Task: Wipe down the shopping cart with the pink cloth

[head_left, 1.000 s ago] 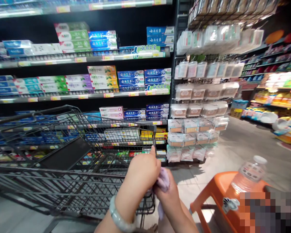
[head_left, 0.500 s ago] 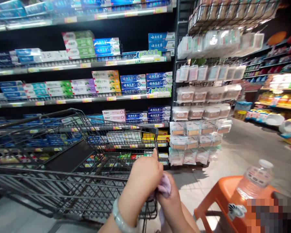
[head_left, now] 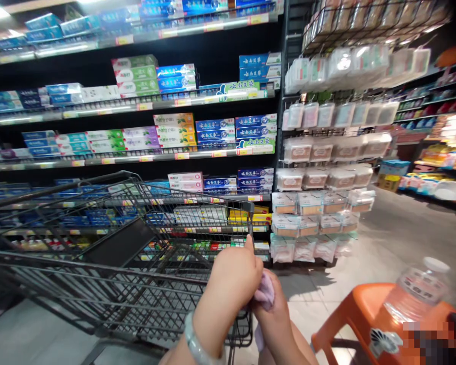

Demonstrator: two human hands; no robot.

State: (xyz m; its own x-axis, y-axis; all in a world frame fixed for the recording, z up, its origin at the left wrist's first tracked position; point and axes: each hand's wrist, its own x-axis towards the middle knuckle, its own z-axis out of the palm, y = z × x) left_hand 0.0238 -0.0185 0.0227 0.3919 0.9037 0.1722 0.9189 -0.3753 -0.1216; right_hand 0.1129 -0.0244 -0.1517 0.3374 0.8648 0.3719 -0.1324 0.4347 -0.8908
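Observation:
My left hand (head_left: pixel 235 276), with a pale bangle at the wrist, is at the front corner of a black wire shopping cart (head_left: pixel 167 281). Its index finger points up along the cart's front post, while the other fingers curl in and what they grip is hidden. Just below and to the right, my right hand (head_left: pixel 272 312) is closed around a light purple cloth (head_left: pixel 265 291). The cloth bunches up between the two hands, and a loose end hangs below. No goods show inside the cart.
Shelves (head_left: pixel 137 158) of boxed toothpaste stand behind the cart. Packets hang on a rack (head_left: pixel 319 152) at the shelf end. At lower right, a clear plastic bottle (head_left: pixel 416 294) stands on an orange stool (head_left: pixel 368 299). Tiled floor (head_left: pixel 307 294) lies between stool and rack.
The whole view has shifted, so the shelves, cart and stool appear slightly farther right. Both hands keep nearly the same pose at the cart's corner, with the cloth still between them.

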